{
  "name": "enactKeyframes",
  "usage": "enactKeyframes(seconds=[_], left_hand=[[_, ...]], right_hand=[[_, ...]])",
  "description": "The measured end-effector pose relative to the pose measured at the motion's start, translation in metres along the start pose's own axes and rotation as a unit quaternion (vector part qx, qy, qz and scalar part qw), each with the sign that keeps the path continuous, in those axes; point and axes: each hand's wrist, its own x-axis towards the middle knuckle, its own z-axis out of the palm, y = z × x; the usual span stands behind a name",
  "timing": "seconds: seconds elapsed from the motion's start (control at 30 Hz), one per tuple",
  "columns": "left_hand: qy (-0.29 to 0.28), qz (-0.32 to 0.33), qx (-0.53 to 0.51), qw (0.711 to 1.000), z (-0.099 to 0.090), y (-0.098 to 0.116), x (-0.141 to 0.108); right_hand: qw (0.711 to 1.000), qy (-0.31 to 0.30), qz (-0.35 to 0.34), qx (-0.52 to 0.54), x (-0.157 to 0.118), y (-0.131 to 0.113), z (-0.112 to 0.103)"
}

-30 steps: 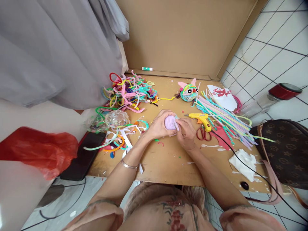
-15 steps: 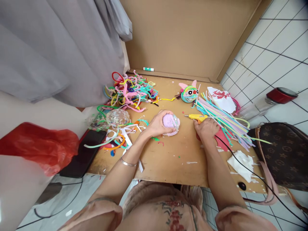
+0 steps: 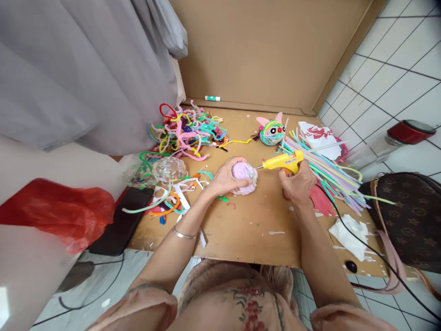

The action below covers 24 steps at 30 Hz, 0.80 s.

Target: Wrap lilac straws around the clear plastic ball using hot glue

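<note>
My left hand [image 3: 227,177] is wrapped round a ball [image 3: 244,179] partly covered in lilac pipe cleaner, with a clear, glossy part showing on its right side. In my right hand [image 3: 299,184] is a yellow hot glue gun [image 3: 283,161], held by its handle. The metal nozzle points left and reaches the right upper edge of the ball; whether it touches cannot be made out. A black cord runs from the gun toward the lower right. Beyond the hands sits a striped pipe-cleaner head [image 3: 272,133] with pink ears, eyes and a red nose.
Tangled pipe cleaners [image 3: 188,131] pile up at the back left, near a clear plastic ball [image 3: 168,168] and a black phone [image 3: 119,225]. Straight pipe cleaners [image 3: 334,174] lie at right, beside a brown handbag [image 3: 406,220], a white tissue [image 3: 350,236] and a red-lidded bottle [image 3: 409,133].
My right hand has lifted the glue gun off the tabletop and brought its nozzle left to the ball. My left hand keeps its hold, almost unmoved.
</note>
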Motion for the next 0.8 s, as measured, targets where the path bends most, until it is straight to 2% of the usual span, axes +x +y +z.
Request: enactKeyframes(seconds=[0.33, 0.8], left_hand=[[-0.002, -0.028, -0.013, 1.000, 0.001, 0.006, 0.000], [-0.018, -0.041, -0.019, 0.999, -0.001, 0.010, -0.001]], right_hand=[[0.998, 0.028, -0.047, 0.034, -0.012, -0.009, 0.000], [0.993, 0.039, -0.079, 0.075, -0.010, -0.007, 0.002]])
